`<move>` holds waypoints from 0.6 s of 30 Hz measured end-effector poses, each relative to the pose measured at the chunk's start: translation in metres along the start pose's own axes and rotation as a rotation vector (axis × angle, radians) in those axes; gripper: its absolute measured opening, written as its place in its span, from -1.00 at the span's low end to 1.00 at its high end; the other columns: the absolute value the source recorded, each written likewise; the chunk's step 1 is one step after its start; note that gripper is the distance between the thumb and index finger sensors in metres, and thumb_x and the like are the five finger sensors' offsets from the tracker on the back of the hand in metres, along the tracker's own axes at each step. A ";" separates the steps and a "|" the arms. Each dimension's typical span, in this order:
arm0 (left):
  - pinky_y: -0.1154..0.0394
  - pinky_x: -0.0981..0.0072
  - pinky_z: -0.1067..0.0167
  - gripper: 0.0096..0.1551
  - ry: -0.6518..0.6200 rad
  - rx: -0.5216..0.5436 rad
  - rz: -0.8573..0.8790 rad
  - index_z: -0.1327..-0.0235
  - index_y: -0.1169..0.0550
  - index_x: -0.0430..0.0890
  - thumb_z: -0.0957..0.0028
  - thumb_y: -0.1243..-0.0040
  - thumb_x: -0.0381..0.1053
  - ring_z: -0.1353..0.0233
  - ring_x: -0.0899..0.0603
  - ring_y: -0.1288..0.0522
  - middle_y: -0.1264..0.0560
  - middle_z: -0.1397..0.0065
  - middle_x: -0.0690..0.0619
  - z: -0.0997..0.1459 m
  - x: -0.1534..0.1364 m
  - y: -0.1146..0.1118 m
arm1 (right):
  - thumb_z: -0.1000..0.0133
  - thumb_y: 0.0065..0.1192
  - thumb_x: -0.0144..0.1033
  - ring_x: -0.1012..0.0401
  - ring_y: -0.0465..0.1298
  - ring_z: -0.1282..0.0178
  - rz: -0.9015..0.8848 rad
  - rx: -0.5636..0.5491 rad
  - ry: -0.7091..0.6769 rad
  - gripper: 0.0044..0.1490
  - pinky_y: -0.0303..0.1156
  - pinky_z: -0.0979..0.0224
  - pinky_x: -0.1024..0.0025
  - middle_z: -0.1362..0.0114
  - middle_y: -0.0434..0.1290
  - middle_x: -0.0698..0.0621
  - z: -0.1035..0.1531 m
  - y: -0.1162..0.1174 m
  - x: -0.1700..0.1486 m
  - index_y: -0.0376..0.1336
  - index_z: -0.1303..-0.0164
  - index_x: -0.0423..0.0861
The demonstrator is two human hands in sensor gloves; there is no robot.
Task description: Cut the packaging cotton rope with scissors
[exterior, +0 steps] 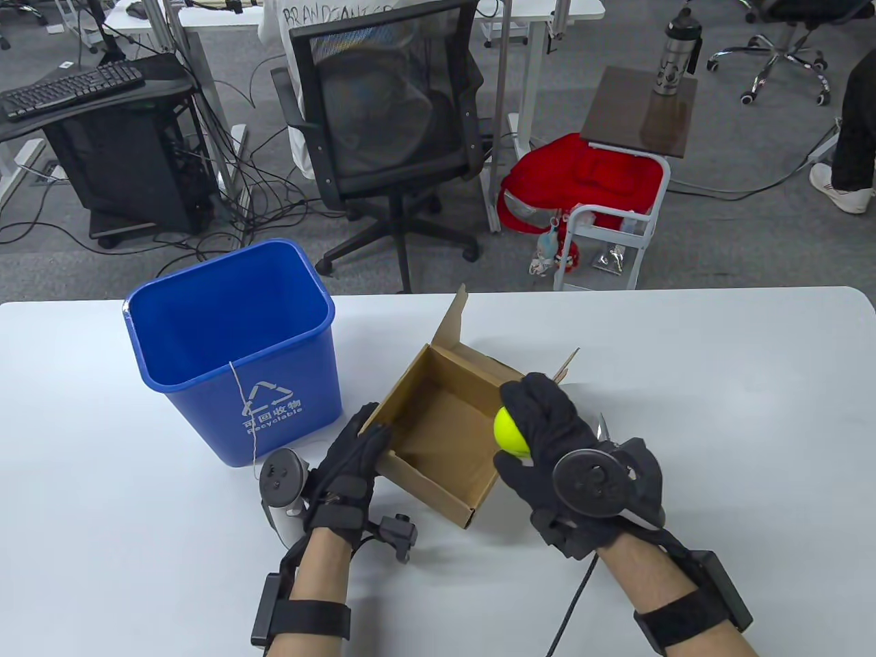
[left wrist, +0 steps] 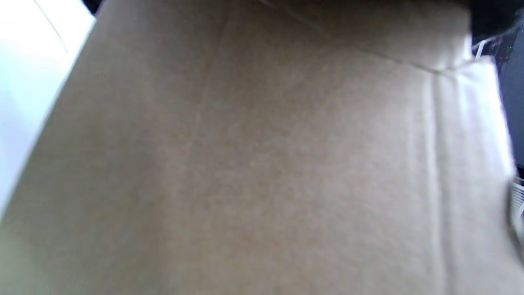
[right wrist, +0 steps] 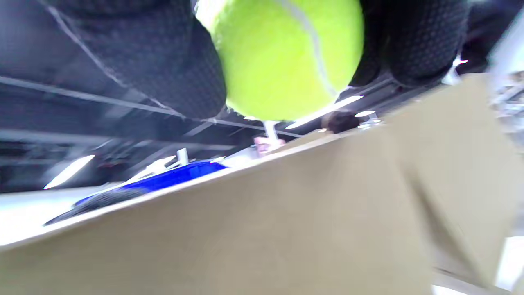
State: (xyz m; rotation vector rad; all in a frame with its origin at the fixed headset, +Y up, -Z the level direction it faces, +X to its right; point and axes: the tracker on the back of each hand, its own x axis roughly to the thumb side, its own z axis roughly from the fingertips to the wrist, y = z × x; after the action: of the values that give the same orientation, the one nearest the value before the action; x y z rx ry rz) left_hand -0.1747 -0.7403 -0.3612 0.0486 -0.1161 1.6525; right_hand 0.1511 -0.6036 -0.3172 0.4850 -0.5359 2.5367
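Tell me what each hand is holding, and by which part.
The right hand grips the tennis ball around its sides, above the open cardboard box. The left hand holds the box's near-left wall.

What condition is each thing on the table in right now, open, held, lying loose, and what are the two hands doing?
Cardboard box: open, flaps up, nothing visible inside.
Tennis ball: held above the box's right edge.
Right hand: fingers curled round the ball.
Left hand: resting on the box's left wall; grip unclear.
Blue bin: upright, no lid.
String: hanging over the bin's front rim.
Scissors: lying behind the right hand, mostly hidden.
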 end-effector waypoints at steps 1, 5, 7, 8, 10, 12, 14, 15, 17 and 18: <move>-0.32 -0.47 -0.17 0.02 0.001 -0.005 0.013 -0.60 -0.23 -0.31 -0.18 -0.25 0.34 -0.35 -0.71 -0.23 -0.09 -0.59 -0.50 0.000 0.000 -0.001 | 0.05 0.62 -0.07 -0.31 0.46 -0.29 0.013 -0.005 0.076 0.13 0.56 -0.17 -0.19 -0.57 0.16 -0.41 0.002 -0.001 -0.019 0.06 -0.58 -0.24; -0.32 -0.47 -0.18 0.02 0.004 -0.026 0.041 -0.61 -0.22 -0.31 -0.19 -0.24 0.35 -0.36 -0.71 -0.23 -0.08 -0.59 -0.50 -0.001 0.000 -0.003 | 0.05 0.61 -0.02 -0.31 0.54 -0.18 0.123 0.058 0.340 0.15 0.56 -0.05 -0.24 -0.49 0.32 -0.44 0.008 0.006 -0.079 0.08 -0.58 -0.28; -0.32 -0.47 -0.18 0.02 0.007 -0.031 0.050 -0.61 -0.22 -0.31 -0.19 -0.23 0.35 -0.35 -0.71 -0.23 -0.08 -0.59 -0.50 0.000 -0.001 -0.004 | 0.05 0.60 -0.04 -0.32 0.52 -0.23 0.192 0.116 0.464 0.12 0.51 -0.12 -0.30 -0.49 0.33 -0.44 0.013 0.013 -0.107 0.11 -0.57 -0.27; -0.32 -0.47 -0.18 0.02 0.009 -0.033 0.053 -0.61 -0.22 -0.31 -0.19 -0.23 0.35 -0.36 -0.71 -0.23 -0.08 -0.59 -0.50 0.000 -0.001 -0.004 | 0.04 0.60 -0.07 -0.34 0.49 -0.26 0.210 0.130 0.500 0.09 0.48 -0.15 -0.34 -0.51 0.33 -0.44 0.015 0.016 -0.116 0.12 -0.57 -0.27; -0.32 -0.47 -0.18 0.02 0.013 -0.036 0.057 -0.61 -0.21 -0.31 -0.19 -0.23 0.35 -0.36 -0.71 -0.23 -0.08 -0.59 -0.51 0.000 -0.001 -0.005 | 0.04 0.58 -0.08 -0.36 0.46 -0.29 0.283 0.192 0.606 0.07 0.44 -0.20 -0.38 -0.52 0.34 -0.44 0.017 0.024 -0.137 0.13 -0.57 -0.26; -0.32 -0.47 -0.18 0.02 0.019 -0.038 0.059 -0.61 -0.21 -0.31 -0.19 -0.23 0.35 -0.36 -0.71 -0.23 -0.08 -0.59 -0.51 0.000 -0.002 -0.006 | 0.04 0.57 -0.10 -0.36 0.41 -0.35 0.322 0.270 0.713 0.06 0.35 -0.28 -0.43 -0.55 0.34 -0.41 0.021 0.033 -0.154 0.13 -0.58 -0.24; -0.32 -0.47 -0.18 0.02 0.023 -0.038 0.061 -0.61 -0.21 -0.31 -0.20 -0.23 0.35 -0.36 -0.71 -0.23 -0.07 -0.59 -0.51 0.000 -0.003 -0.006 | 0.03 0.56 -0.12 -0.37 0.35 -0.40 0.347 0.309 0.779 0.04 0.27 -0.34 -0.48 -0.58 0.32 -0.39 0.022 0.041 -0.166 0.13 -0.58 -0.23; -0.32 -0.47 -0.18 0.02 0.026 -0.036 0.064 -0.61 -0.21 -0.32 -0.20 -0.23 0.35 -0.35 -0.71 -0.23 -0.07 -0.59 -0.51 0.000 -0.003 -0.006 | 0.02 0.55 -0.12 -0.37 0.33 -0.42 0.366 0.341 0.796 0.04 0.25 -0.35 -0.49 -0.59 0.32 -0.38 0.022 0.044 -0.171 0.12 -0.59 -0.23; -0.32 -0.47 -0.18 0.03 0.032 -0.036 0.071 -0.61 -0.21 -0.32 -0.20 -0.22 0.35 -0.36 -0.71 -0.22 -0.07 -0.59 -0.51 0.000 -0.004 -0.006 | 0.01 0.52 -0.13 -0.38 0.26 -0.48 0.390 0.398 0.837 0.03 0.18 -0.40 -0.51 -0.61 0.29 -0.36 0.024 0.050 -0.178 0.10 -0.61 -0.21; -0.32 -0.47 -0.18 0.03 0.033 -0.036 0.074 -0.61 -0.20 -0.32 -0.20 -0.22 0.35 -0.36 -0.71 -0.22 -0.07 -0.59 -0.51 0.000 -0.004 -0.006 | -0.01 0.51 -0.13 -0.38 0.23 -0.50 0.384 0.416 0.850 0.03 0.15 -0.42 -0.52 -0.63 0.28 -0.35 0.025 0.053 -0.182 0.09 -0.61 -0.21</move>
State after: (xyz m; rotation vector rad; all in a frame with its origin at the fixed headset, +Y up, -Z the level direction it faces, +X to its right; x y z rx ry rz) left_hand -0.1681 -0.7438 -0.3613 -0.0104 -0.1234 1.7239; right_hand 0.2760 -0.7293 -0.3882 -0.6249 0.2447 2.8824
